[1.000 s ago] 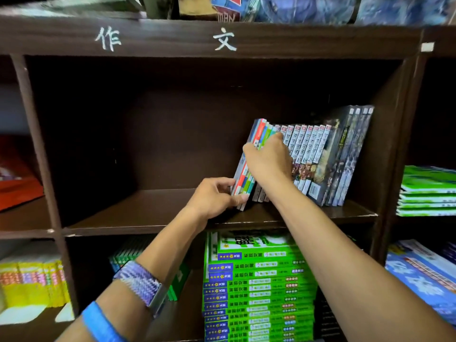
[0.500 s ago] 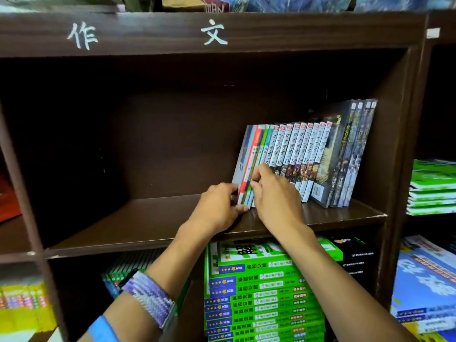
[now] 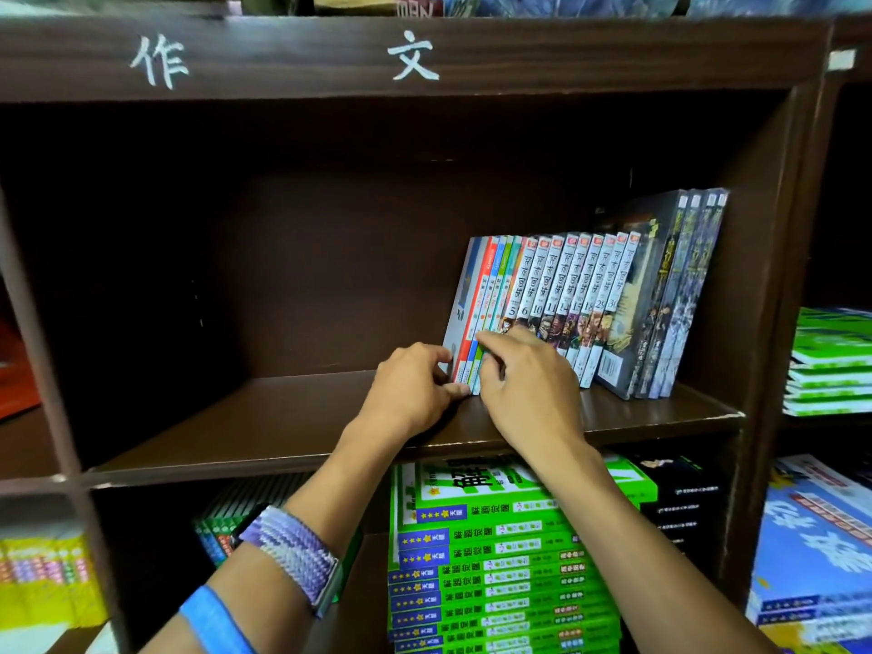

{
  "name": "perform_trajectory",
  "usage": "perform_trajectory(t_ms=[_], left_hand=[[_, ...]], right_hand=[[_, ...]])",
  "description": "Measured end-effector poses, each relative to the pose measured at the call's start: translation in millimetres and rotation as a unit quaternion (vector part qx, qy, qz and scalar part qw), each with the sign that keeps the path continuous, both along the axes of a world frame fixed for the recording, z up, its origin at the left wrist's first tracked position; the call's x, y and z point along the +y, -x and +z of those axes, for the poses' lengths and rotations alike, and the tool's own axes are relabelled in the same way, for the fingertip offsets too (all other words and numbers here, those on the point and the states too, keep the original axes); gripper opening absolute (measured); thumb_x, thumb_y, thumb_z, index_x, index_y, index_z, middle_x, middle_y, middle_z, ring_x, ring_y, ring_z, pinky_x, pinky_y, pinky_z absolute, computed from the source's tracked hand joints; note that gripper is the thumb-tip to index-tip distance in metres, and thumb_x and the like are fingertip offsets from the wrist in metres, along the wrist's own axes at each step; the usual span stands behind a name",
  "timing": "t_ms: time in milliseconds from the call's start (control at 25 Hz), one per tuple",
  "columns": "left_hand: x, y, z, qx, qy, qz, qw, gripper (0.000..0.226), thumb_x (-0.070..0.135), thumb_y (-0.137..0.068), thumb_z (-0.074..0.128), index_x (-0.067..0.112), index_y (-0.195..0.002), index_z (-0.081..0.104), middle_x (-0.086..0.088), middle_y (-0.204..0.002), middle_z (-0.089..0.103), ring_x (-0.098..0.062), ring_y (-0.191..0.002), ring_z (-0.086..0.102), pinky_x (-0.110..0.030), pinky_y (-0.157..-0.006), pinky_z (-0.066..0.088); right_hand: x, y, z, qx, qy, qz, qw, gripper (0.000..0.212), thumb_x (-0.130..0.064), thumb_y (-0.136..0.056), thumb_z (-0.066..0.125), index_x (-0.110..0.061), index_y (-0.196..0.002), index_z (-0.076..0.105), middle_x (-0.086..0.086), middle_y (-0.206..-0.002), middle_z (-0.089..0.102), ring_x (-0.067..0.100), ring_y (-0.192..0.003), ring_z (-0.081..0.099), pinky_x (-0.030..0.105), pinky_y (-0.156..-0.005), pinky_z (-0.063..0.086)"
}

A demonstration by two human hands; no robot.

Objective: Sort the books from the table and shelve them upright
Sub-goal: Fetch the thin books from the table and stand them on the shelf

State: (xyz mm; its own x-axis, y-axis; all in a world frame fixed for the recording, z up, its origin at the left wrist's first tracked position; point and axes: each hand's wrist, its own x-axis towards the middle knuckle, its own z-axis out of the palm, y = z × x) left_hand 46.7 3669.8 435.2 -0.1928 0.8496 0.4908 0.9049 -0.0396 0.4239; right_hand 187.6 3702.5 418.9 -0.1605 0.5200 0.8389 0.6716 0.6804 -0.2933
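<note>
A row of books leans rightward on the dark wooden shelf. Its left end is a thin colourful set with grey, red, blue and green spines. Numbered manga volumes follow, then tall dark books at the right. My left hand presses against the bottom of the outermost grey book, thumb on the shelf board. My right hand lies over the lower spines of the thin set, fingertips on them. The bottoms of those books are hidden behind my hands.
The left half of this shelf compartment is bare board. Below it lies a tall stack of green books. More green books and blue ones fill the compartments at right, yellow books at lower left. White characters mark the top board.
My right hand slid from the top of the thin books down to their lower spines. The thin set now stands closer against the manga row. My left hand stayed at its base.
</note>
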Motion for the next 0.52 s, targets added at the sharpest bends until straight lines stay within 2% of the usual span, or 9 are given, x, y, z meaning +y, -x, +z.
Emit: perform_trajectory(t_ms=[120,200,320,440,520], left_hand=[[-4,-4,-1,0.040,-0.028,0.096,0.994,0.039,0.055,-0.074,0.075,0.020,-0.091,0.070,-0.002,-0.094,0.073,-0.027,-0.091,0.068,-0.035,-0.074,0.054],[-6,-8,-1,0.078,-0.034,0.130,0.988,0.043,0.058,-0.075,0.073,0.018,-0.092,0.069,-0.005,-0.094,0.072,-0.030,-0.090,0.068,-0.033,-0.068,0.047],[-11,-12,2,0.115,-0.015,0.126,0.985,0.042,0.055,-0.081,0.068,0.017,-0.099,0.068,-0.008,-0.100,0.072,-0.032,-0.094,0.067,-0.034,-0.070,0.046],[-21,-23,0,0.138,-0.018,0.138,0.981,0.037,0.050,-0.086,0.062,0.018,-0.102,0.067,-0.008,-0.103,0.071,-0.032,-0.097,0.067,-0.035,-0.075,0.049],[-36,-28,-8,0.118,-0.031,0.126,0.985,0.034,0.048,-0.087,0.058,0.019,-0.102,0.067,-0.006,-0.103,0.072,-0.032,-0.098,0.067,-0.035,-0.078,0.050]], right_hand=[[0,2,0,-0.027,0.016,0.005,1.000,0.034,-0.021,-0.092,0.056,-0.026,-0.122,0.071,0.002,-0.118,0.072,0.032,-0.100,0.067,0.041,-0.078,0.057],[0,4,-1,-0.028,0.015,-0.003,0.999,0.035,-0.023,-0.092,0.056,-0.027,-0.122,0.072,0.001,-0.117,0.072,0.032,-0.099,0.067,0.040,-0.077,0.057],[3,1,-1,0.019,0.014,-0.009,1.000,0.030,-0.023,-0.089,0.056,-0.025,-0.112,0.076,0.002,-0.108,0.073,0.031,-0.091,0.069,0.039,-0.072,0.056],[3,4,1,0.044,0.052,0.003,0.998,0.026,-0.022,-0.089,0.057,-0.026,-0.105,0.077,0.000,-0.101,0.069,0.027,-0.086,0.067,0.034,-0.069,0.052],[2,0,4,0.063,0.065,0.018,0.996,0.026,-0.019,-0.089,0.058,-0.024,-0.106,0.077,0.001,-0.100,0.068,0.026,-0.086,0.067,0.035,-0.071,0.054]])
